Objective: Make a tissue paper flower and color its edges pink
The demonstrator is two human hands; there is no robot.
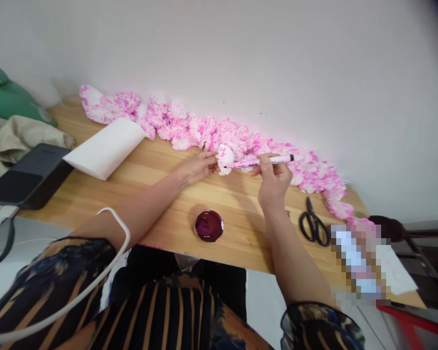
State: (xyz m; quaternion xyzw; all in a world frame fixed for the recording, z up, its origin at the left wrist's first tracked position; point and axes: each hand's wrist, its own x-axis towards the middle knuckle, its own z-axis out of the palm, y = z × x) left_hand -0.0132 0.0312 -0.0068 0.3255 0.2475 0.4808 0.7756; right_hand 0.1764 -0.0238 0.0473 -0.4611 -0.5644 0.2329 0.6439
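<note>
My left hand [200, 166] pinches a small white paper flower [225, 158] with pink-tinted edges, holding it just above the wooden table [160, 194]. My right hand [273, 179] grips a white and pink marker [259, 161] held level, its tip touching the flower's right side. Behind both hands a long row of pink-and-white paper flowers [204, 131] lies along the wall. A small round dish of dark magenta dye [209, 226] sits on the table between my forearms.
Black scissors [314, 226] lie right of my right wrist. A white folded paper stack [105, 148] rests at the left, beside a dark flat device [29, 177] and cloth. A white cable [95, 282] runs across my lap. A blurred patch covers the table's right end.
</note>
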